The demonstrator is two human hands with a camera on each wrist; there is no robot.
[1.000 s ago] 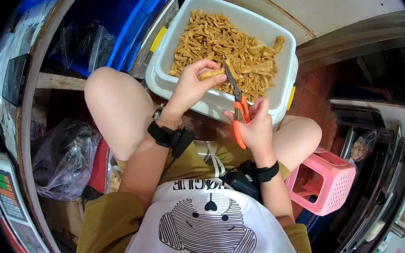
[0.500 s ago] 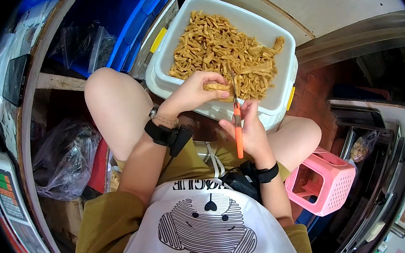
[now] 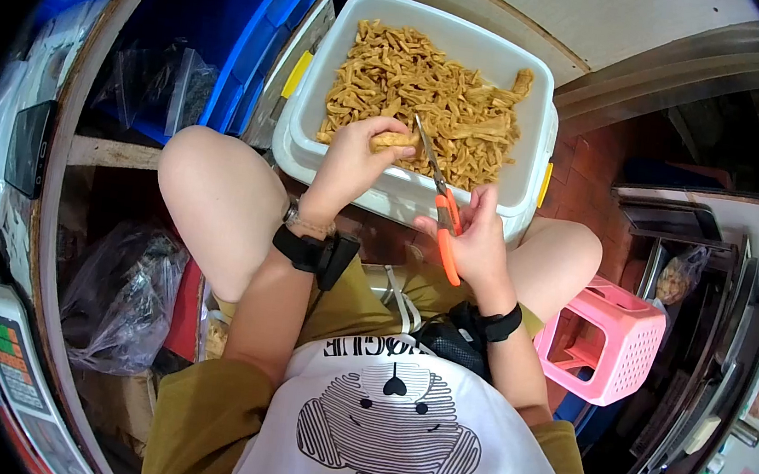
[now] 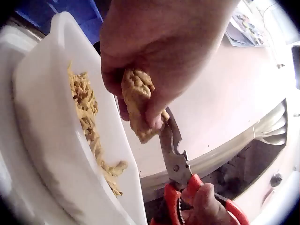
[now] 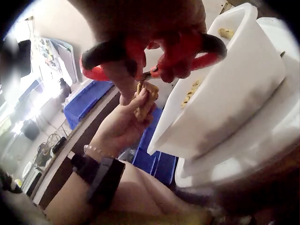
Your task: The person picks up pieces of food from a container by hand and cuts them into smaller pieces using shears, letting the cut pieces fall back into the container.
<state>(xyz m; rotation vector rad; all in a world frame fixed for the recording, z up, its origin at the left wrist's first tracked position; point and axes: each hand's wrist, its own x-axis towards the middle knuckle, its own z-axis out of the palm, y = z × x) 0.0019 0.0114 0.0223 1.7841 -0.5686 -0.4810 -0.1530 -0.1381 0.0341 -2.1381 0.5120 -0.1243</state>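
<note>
My left hand (image 3: 355,162) pinches a wrinkled yellow-brown strip of food (image 3: 393,142) between thumb and fingers over the near side of a white tub (image 3: 318,82). In the left wrist view the strip (image 4: 137,105) looks thick and folded, its lower end sticking out past the thumb. My right hand (image 3: 484,248) grips scissors (image 3: 447,230) with orange-red handles by their loops. The scissor blades (image 4: 171,145) point up beside the thumb-side end of the strip. Inside the tub lies a heap of similar yellow-brown pieces (image 3: 415,79), some of them longer and wider at the right.
The tub sits between the person's knees on a white container with yellow clips (image 3: 546,184). A pink plastic stool (image 3: 631,351) stands at the right. To the left are blue bins (image 3: 246,56), a clear plastic bag (image 3: 123,303), a phone (image 3: 30,148) and a scale (image 3: 19,366).
Both hands dipped toward the person half a second ago and are now raised again over the tub's near part. The scissors have turned from nearly upright to leaning left.
</note>
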